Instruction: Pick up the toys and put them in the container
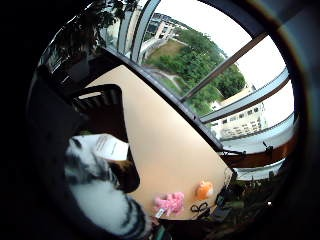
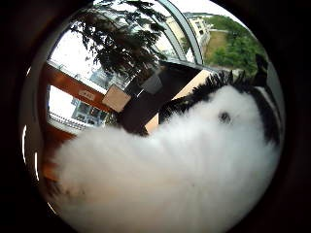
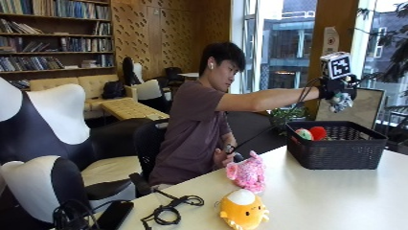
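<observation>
In the outside view my gloved right hand (image 3: 333, 89) is stretched out above the black basket (image 3: 338, 149) and grips a white plush toy with dark stripes (image 3: 342, 102), which hangs over the basket's far side. The same striped toy (image 1: 100, 200) lies close to the palm, and its white fur (image 2: 170, 170) fills the thumb side view. A red and a green toy (image 3: 311, 133) lie in the basket. A pink plush (image 3: 247, 172) and an orange plush (image 3: 243, 210) sit on the pale table (image 3: 331, 196); the little finger side view shows them too, pink (image 1: 170, 202) and orange (image 1: 204, 190).
A black cable and a dark device (image 3: 169, 210) lie at the table's near left corner. The person's bare left hand (image 3: 224, 155) rests at the table edge behind the pink plush. A flat panel (image 3: 360, 109) stands behind the basket, with windows beyond.
</observation>
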Demonstrator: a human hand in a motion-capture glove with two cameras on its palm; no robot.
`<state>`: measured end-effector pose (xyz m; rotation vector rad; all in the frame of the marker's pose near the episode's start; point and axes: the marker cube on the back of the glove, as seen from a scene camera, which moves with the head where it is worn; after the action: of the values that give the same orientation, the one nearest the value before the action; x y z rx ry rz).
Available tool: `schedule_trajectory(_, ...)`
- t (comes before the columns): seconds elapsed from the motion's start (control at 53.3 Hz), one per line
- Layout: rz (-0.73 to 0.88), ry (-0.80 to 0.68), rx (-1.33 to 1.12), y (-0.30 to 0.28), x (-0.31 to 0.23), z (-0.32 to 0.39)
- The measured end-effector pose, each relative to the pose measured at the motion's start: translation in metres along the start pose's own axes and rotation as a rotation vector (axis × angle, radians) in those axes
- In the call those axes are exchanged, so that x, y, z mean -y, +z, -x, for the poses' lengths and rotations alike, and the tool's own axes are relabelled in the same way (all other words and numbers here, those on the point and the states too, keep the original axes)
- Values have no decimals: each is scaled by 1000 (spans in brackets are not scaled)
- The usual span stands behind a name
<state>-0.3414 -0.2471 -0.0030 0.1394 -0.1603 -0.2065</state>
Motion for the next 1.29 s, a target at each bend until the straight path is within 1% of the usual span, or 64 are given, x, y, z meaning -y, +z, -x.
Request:
schedule_trajectory(0.038,5,-147,96,6,1,24)
schedule_trajectory(0.056,10,-189,118,10,2,31)
schedule_trajectory(0.15,48,-263,133,34,8,53)
schedule_trajectory(0.206,103,-299,131,54,11,69)
schedule_trajectory(0.263,200,-322,122,73,10,82)
schedule_trajectory(0.357,450,-373,76,102,5,100)
schedule_trajectory(0.413,553,-390,50,114,0,104)
schedule_trajectory(0.45,569,-399,47,118,-3,104)
schedule_trajectory(0.525,540,-403,50,119,-5,104)
schedule_trajectory(0.657,505,-389,45,104,-11,89)
schedule_trajectory(0.807,447,-333,24,70,-25,41)
schedule_trajectory(0.938,411,-230,-38,26,-47,-29)
schedule_trajectory(0.976,401,-150,-48,13,-52,-44)
schedule_trajectory(1.032,384,75,-89,-3,-58,-71)
schedule_trajectory(1.051,380,109,-94,-8,-62,-81)
schedule_trajectory(1.089,374,114,-90,-18,-71,-100)
schedule_trajectory(1.145,361,205,-123,-35,-89,-143)
schedule_trajectory(1.22,360,162,-168,-60,-127,-211)
schedule_trajectory(1.295,372,189,-216,-77,-161,-274)
